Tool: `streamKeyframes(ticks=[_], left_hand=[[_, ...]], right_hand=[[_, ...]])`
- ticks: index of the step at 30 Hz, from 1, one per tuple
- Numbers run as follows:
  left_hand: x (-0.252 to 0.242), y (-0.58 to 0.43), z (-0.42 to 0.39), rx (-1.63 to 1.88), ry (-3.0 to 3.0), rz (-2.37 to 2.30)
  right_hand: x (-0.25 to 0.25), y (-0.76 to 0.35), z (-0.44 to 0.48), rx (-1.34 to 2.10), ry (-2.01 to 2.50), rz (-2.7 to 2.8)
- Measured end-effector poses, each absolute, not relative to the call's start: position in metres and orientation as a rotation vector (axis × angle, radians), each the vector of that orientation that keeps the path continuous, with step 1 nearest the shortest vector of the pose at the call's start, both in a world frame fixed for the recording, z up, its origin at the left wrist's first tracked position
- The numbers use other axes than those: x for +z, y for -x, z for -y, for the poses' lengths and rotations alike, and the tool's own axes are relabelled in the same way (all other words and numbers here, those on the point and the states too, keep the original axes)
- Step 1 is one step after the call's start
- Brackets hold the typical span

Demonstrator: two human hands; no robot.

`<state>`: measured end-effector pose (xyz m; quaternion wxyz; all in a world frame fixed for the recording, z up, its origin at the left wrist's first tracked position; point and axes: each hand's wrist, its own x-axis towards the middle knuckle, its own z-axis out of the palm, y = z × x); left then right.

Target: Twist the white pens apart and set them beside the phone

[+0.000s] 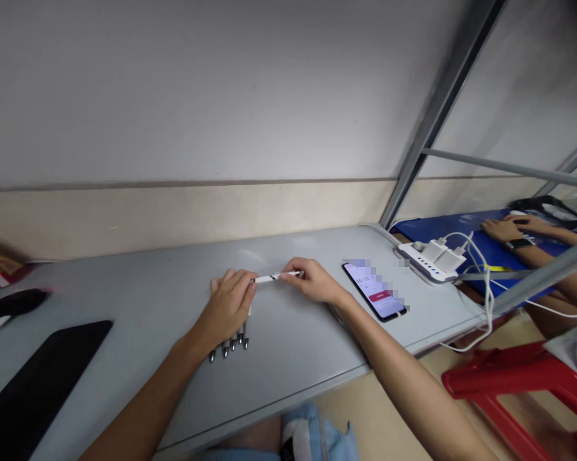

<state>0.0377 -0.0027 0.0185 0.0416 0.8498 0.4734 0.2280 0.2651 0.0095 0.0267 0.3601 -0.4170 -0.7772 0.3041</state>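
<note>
I see my left hand (229,302) and right hand (313,280) gripping opposite ends of a thin, smooth white pen (267,278) over the flat grey table (288,339). Pens with shiny, pointy metal tips (233,344) poke out by my left hand. A shiny red-and-gold packet (2,267) sits far left, its inside hidden.

The person wears a light blue cloth garment (339,445) at the lap, having one white part (296,442) and a small black patch (287,448); the forearms (403,358) and fingers (243,282) are bare.
</note>
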Motion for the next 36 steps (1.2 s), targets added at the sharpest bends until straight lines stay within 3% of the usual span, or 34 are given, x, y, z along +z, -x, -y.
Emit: streamKeyframes(ticks=[14, 20, 27, 30, 36], left_hand=[[0.018, -0.037, 0.003, 0.683, -2.61, -1.396], [0.016, -0.035, 0.001, 0.684, -2.595, -1.4], [0.012, -0.031, -0.002, 0.649, -2.656, -1.379], [0.014, -0.031, 0.0, 0.635, -2.748, -1.384], [0.024, -0.038, 0.009, 0.705, -3.01, -1.462]], right_hand=[[0.028, -0.264, -0.008, 0.846, 1.128, 2.036], [0.03, -0.264, -0.005, 0.733, 1.011, 2.066], [0.027, -0.259, -0.004, 0.696, 1.174, 2.149], [0.024, -0.259, -0.006, 0.969, 1.185, 2.065], [0.026, -0.265, -0.008, 1.979, 0.927, 1.49]])
